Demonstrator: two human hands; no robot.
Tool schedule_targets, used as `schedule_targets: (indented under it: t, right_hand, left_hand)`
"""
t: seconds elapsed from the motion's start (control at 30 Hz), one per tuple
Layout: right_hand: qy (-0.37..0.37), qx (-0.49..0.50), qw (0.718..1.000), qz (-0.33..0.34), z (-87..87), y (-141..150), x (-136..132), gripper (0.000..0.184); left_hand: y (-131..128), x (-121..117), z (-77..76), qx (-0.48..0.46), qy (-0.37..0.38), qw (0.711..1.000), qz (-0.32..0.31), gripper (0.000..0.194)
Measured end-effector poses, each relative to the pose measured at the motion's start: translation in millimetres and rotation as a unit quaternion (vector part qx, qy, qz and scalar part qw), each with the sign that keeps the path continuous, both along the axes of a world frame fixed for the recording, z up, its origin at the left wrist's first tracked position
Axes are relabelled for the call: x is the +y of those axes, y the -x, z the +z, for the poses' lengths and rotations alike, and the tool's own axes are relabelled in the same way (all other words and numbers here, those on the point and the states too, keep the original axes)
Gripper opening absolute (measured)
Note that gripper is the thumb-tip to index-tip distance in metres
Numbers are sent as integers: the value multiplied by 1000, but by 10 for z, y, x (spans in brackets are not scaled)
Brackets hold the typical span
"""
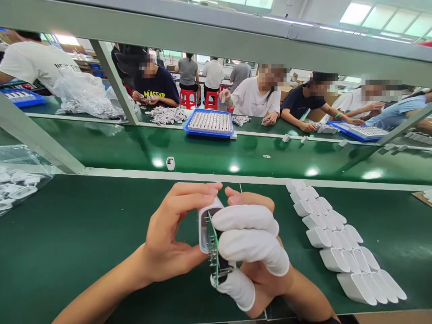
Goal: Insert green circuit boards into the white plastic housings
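My left hand is closed around a white plastic housing, its open end turned toward my right hand. White finger cots cover the thumb and two fingers of my right hand, which grips a green circuit board with pins and dark components. The board stands on edge at the mouth of the housing, its upper part appearing to be inside. My right fingers hide much of the board's far side. Rows of white housings stand on the green table to the right of my hands.
A clear bag of white parts lies at the left. Past a pale ledge, a single white housing stands on a green surface. Several co-workers sit across, near a blue tray of white parts. A slanting metal post rises at left.
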State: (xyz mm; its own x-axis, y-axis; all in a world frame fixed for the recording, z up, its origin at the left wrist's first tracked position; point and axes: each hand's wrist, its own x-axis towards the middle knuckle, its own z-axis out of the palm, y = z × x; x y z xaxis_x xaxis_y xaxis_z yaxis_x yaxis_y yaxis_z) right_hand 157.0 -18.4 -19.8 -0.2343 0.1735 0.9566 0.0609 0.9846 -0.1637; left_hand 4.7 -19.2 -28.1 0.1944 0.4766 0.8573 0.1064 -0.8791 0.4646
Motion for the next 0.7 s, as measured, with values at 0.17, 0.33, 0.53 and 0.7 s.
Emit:
schedule_targets:
  t: [0.17, 0.33, 0.53, 0.7]
  right_hand:
    - [24, -11, 1000, 4, 17, 8, -3, 9]
    - [51, -20, 998, -12, 4, -23, -37, 17]
    - [74, -21, 997, -4, 15, -27, -28, 18]
    - [67, -42, 997, -6, -43, -43, 46, 23]
  left_hand:
    - [-1, 5, -7, 6, -6, 1000, 0, 47]
    - [-4, 19, -7, -4, 15, 999, -29, 51]
    - [-15, 33, 15, -9, 22, 999, -30, 56]
    - [5, 106, -27, -12, 0, 999, -39, 60]
